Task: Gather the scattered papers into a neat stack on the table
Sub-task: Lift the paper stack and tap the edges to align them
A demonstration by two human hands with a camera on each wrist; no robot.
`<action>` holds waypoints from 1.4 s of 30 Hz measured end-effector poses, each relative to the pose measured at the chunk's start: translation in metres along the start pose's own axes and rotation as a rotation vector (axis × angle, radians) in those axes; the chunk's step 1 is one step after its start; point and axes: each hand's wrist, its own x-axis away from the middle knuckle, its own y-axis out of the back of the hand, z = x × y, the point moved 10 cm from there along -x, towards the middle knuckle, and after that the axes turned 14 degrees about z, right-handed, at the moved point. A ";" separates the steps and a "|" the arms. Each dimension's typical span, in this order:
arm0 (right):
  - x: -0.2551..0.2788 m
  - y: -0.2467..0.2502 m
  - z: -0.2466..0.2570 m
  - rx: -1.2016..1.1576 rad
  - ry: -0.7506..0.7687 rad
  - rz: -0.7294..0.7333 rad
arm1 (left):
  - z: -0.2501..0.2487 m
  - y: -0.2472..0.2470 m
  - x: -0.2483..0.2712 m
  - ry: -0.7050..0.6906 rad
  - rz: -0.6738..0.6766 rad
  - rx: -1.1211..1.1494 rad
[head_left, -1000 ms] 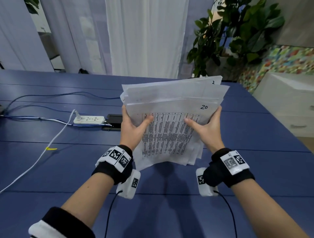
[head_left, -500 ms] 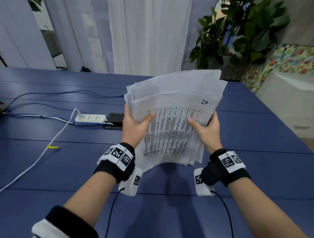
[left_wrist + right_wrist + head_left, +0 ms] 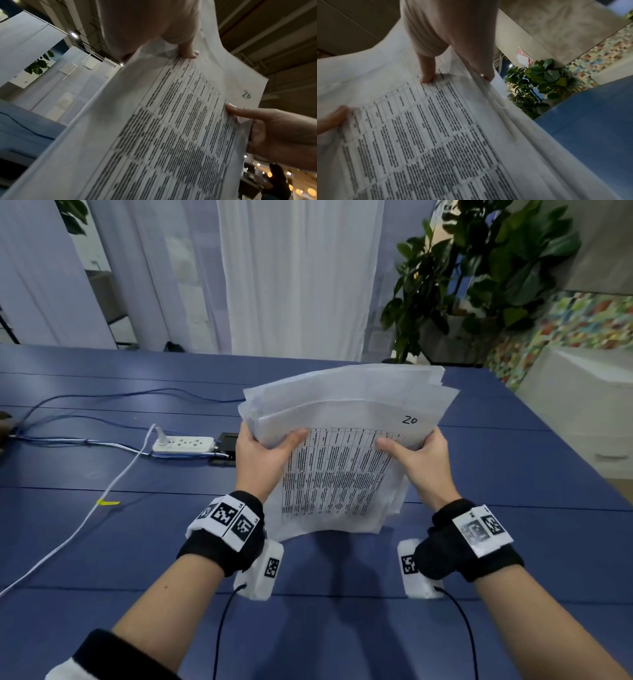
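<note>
A bundle of papers [image 3: 342, 460] is held upright between both hands above the blue worktop [image 3: 496, 542], with its lower edge resting on or just above the surface; contact cannot be confirmed. The left edge of the bundle is gripped by the left hand [image 3: 262, 460], the thumb being laid across the printed front sheet while the fingers are curled behind the sheets. The right edge is gripped in the same way by the right hand [image 3: 421, 463], thumb in front and fingers out of sight behind. A printed table in dense dark rows is shown on the front sheet, and the handwritten number "20" [image 3: 410, 420] is seen near its upper right corner. The upper edges of the sheets are fanned and uneven, several being stepped behind one another, and the bundle is bowed slightly. In the left wrist view the front sheet [image 3: 171, 135] is seen close up with the left thumb pressed on it and the right hand [image 3: 278, 135] at the far edge. In the right wrist view the sheets [image 3: 436, 148] are seen pinched at their edge. A white power strip [image 3: 183, 444] with cables lies on the worktop to the left, well apart from the papers. A leafy plant [image 3: 486, 275] stands beyond the far right corner.
</note>
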 end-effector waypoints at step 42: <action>-0.011 -0.009 0.062 0.268 0.318 -0.107 | -0.056 -0.001 -0.015 -0.316 0.033 -0.176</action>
